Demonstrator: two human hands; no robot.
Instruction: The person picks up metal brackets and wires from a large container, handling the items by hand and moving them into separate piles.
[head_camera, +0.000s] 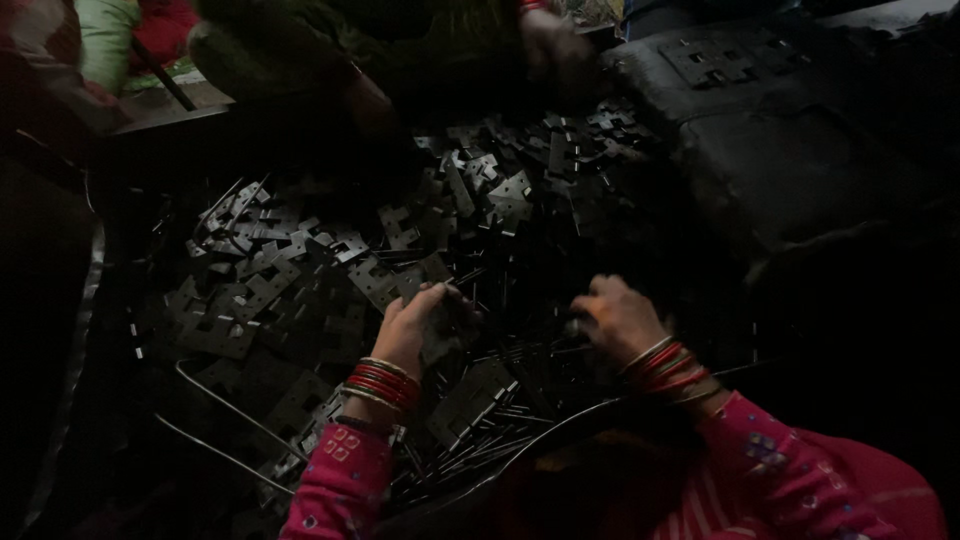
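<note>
Two hands work over a dark heap of metal hinge plates.

Head view, dim: the left hand (418, 322) grasps a plate (443, 325) at the near middle of the pile (300, 280). The right hand (615, 318) is curled just right of it; whether its fingers hold anything cannot be told. Thin pins (480, 440) lie near. A co-worker's hand (550, 45) reaches in at the far side. Most plates lie loose and unsorted.

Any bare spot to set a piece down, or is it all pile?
Bare: dark flat surface right of the plate heap, and the dim strip right of the right hand. Crowded: around the left hand, plates and thin rods. Another person's hand works the far edge.
</note>
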